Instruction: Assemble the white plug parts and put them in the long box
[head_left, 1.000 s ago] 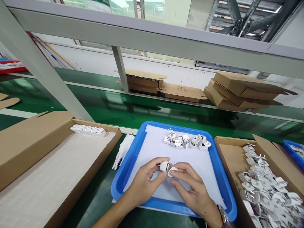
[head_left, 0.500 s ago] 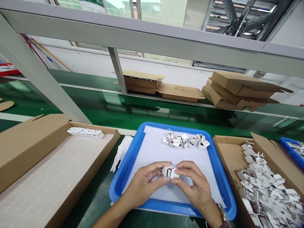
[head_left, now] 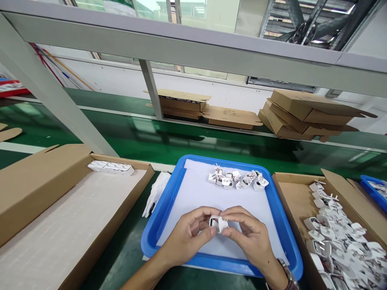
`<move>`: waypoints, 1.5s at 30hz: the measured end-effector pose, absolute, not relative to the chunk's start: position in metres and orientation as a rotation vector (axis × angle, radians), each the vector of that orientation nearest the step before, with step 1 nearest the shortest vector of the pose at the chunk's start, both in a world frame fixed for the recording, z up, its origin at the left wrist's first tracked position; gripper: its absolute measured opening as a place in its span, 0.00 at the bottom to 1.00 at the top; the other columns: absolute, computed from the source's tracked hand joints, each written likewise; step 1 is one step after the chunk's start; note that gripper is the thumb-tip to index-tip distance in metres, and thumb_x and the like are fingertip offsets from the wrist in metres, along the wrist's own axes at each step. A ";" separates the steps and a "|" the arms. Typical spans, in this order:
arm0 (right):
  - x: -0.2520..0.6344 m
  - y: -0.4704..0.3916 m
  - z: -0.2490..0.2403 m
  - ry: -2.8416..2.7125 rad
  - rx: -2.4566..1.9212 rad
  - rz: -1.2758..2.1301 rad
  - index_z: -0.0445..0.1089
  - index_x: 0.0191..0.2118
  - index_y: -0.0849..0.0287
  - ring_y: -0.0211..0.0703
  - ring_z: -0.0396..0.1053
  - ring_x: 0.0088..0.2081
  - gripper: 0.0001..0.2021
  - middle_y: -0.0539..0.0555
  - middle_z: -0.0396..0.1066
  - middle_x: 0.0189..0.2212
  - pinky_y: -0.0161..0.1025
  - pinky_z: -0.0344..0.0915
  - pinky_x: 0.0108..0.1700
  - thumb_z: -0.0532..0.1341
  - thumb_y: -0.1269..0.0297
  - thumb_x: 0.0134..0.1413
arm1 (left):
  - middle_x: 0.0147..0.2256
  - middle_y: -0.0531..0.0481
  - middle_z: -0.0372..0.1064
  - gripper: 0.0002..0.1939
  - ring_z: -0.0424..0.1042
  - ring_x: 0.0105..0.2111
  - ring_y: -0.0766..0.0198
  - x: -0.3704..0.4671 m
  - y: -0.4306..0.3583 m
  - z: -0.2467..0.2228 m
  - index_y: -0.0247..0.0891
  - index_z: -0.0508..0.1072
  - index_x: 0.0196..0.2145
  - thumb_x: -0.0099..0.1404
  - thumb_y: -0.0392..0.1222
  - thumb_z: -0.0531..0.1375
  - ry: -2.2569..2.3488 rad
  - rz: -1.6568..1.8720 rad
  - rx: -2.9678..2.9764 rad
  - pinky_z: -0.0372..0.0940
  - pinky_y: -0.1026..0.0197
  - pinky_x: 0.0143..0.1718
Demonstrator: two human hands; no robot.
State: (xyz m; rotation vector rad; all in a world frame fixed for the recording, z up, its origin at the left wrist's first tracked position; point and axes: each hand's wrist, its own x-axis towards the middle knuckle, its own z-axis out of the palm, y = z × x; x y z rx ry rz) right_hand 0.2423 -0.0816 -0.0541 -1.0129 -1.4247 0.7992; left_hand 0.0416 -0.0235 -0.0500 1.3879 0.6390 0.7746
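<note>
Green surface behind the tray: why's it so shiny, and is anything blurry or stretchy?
Head view: pale glare streaks on the green surface, probably reflected light; the window is nearly washed out; the heaped white parts smear towards the bottom right corner; the left box looks stretched, maybe by the lens; the held white piece is too small for fine detail.

Tray (head_left: pixel 165 197) set between left box (head_left: pixel 69 217) and right box (head_left: pixel 293 193), glove (head_left: pixel 155 193) stuck in left gap. Plug units (head_left: pixel 228 182) bunched at tray's far end, heap (head_left: pixel 344 241) piled in right box. Casing row (head_left: pixel 111 167) lined along left box's far end. Cartons (head_left: pixel 308 112) stacked behind.
</note>
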 end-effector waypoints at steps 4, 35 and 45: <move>0.240 -0.082 -0.055 -1.467 -1.012 0.789 0.81 0.49 0.45 0.48 0.79 0.47 0.13 0.55 0.80 0.45 0.42 0.77 0.49 0.72 0.67 0.59 | 0.43 0.43 0.80 0.12 0.78 0.44 0.55 0.044 -0.023 -0.053 0.37 0.81 0.47 0.68 0.44 0.66 0.642 0.847 1.375 0.73 0.57 0.47; 0.240 -0.084 -0.058 -1.751 -1.074 0.376 0.70 0.54 0.53 0.48 0.70 0.46 0.17 0.57 0.72 0.44 0.43 0.72 0.45 0.64 0.78 0.64 | 0.48 0.44 0.82 0.15 0.79 0.50 0.52 0.036 -0.013 -0.054 0.42 0.84 0.48 0.63 0.41 0.70 0.685 0.855 1.242 0.73 0.56 0.54; 0.236 -0.085 -0.060 -1.838 -1.030 0.279 0.70 0.56 0.57 0.50 0.70 0.45 0.18 0.59 0.73 0.44 0.46 0.71 0.46 0.62 0.80 0.64 | 0.43 0.45 0.80 0.16 0.78 0.44 0.57 0.038 -0.014 -0.059 0.48 0.84 0.48 0.62 0.38 0.72 0.646 0.888 1.319 0.74 0.59 0.47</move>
